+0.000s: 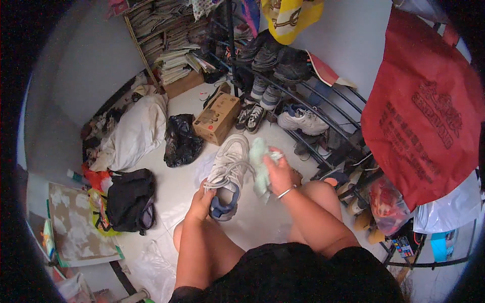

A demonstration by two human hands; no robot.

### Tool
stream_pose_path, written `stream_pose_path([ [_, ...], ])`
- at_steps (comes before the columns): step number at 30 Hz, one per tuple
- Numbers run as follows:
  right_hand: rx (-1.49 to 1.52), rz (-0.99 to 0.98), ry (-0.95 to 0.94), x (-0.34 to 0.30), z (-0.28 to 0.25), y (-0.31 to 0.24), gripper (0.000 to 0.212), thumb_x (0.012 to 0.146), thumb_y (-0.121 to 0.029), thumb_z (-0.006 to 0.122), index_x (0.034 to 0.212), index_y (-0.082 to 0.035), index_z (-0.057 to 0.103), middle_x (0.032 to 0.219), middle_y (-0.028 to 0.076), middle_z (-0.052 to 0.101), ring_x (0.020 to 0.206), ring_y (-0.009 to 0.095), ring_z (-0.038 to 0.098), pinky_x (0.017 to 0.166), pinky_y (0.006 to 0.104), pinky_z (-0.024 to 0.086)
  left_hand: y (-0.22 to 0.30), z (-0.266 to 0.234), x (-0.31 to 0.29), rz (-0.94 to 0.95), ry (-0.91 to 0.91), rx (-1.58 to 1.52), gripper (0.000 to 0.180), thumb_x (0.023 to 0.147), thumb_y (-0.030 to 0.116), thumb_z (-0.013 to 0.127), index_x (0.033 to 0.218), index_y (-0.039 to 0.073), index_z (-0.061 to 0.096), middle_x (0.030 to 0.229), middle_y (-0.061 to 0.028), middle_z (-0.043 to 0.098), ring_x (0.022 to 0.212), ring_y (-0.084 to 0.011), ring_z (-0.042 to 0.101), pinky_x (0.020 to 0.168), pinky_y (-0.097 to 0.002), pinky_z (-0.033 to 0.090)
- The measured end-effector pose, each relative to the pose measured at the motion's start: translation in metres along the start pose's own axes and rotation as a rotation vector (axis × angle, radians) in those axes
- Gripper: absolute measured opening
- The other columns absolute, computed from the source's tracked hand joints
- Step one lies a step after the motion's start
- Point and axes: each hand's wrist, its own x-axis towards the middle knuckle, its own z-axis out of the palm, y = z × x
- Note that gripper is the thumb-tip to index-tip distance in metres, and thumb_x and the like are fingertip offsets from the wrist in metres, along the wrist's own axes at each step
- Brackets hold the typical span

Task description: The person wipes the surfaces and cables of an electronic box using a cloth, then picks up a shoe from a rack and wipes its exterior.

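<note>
A white and grey sneaker [230, 164] with blue lining and loose pale laces is held up in front of me, its toe pointing away. My left hand [203, 198] grips it by the left side near the ankle opening. In my right hand [280, 174], just to the right of the shoe, is a bunched pale green cloth [260, 169]. The cloth hangs below the fingers and looks apart from the shoe's side. A bracelet circles my right wrist.
A cardboard box [217, 118], dark sneakers [251, 117] and a black plastic bag [183, 141] lie beyond the shoe. At right stands a metal shoe rack [323, 113] with several shoes, beside a hanging red bag [424, 106]. A black backpack [131, 201] sits at left.
</note>
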Motion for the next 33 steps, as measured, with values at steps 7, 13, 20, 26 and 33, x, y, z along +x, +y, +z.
stream_pose_path([
  [7, -0.137, 0.359, -0.628, -0.057, 0.012, 0.006, 0.043, 0.082, -0.013, 0.061, 0.122, -0.007, 0.045, 0.104, 0.002, 0.057, 0.092, 0.012, 0.054, 0.084, 0.0279, 0.044, -0.008, -0.014, 0.006, -0.112, 0.035, -0.015, 0.051, 0.082, 0.029, 0.050, 0.121, -0.005, 0.047, 0.111, -0.0091, 0.055, 0.099, -0.0179, 0.051, 0.090, -0.0278, 0.038],
  [13, -0.425, 0.222, -1.065, -0.067, 0.010, -0.002, 0.042, 0.071, -0.020, 0.073, 0.107, -0.006, 0.055, 0.097, 0.007, 0.061, 0.092, 0.014, 0.055, 0.086, 0.0292, 0.043, -0.005, -0.023, 0.003, -0.113, 0.061, -0.182, 0.051, 0.081, 0.030, 0.051, 0.117, -0.005, 0.050, 0.108, -0.0109, 0.057, 0.098, -0.0200, 0.054, 0.086, -0.0313, 0.043],
  [20, -1.061, 0.149, -1.772, -0.063, -0.002, -0.003, 0.043, 0.069, -0.029, 0.071, 0.103, -0.007, 0.059, 0.089, 0.008, 0.064, 0.083, 0.019, 0.059, 0.078, 0.0322, 0.045, 0.024, 0.004, -0.011, -0.272, 0.170, -0.212, 0.048, 0.084, 0.033, 0.052, 0.116, -0.003, 0.052, 0.104, -0.0088, 0.059, 0.095, -0.0178, 0.056, 0.083, -0.0276, 0.043],
  [26, -1.469, -0.142, -1.268, -0.015, -0.021, -0.006, 0.044, 0.070, -0.035, 0.067, 0.099, -0.003, 0.059, 0.096, 0.019, 0.062, 0.086, 0.034, 0.060, 0.077, 0.0381, 0.047, -0.003, -0.013, 0.004, -0.192, 0.149, -0.300, 0.046, 0.088, 0.032, 0.050, 0.117, -0.004, 0.051, 0.109, -0.0076, 0.058, 0.095, -0.0162, 0.055, 0.084, -0.0269, 0.043],
  [33, -0.624, 0.008, -0.371, -0.012, -0.005, -0.021, 0.035, 0.074, -0.024, 0.070, 0.100, -0.003, 0.056, 0.092, 0.011, 0.063, 0.084, 0.020, 0.060, 0.078, 0.0320, 0.047, -0.004, -0.011, 0.007, -0.207, 0.116, -0.275, 0.051, 0.087, 0.036, 0.049, 0.117, -0.005, 0.051, 0.108, -0.0086, 0.058, 0.094, -0.0165, 0.055, 0.083, -0.0259, 0.043],
])
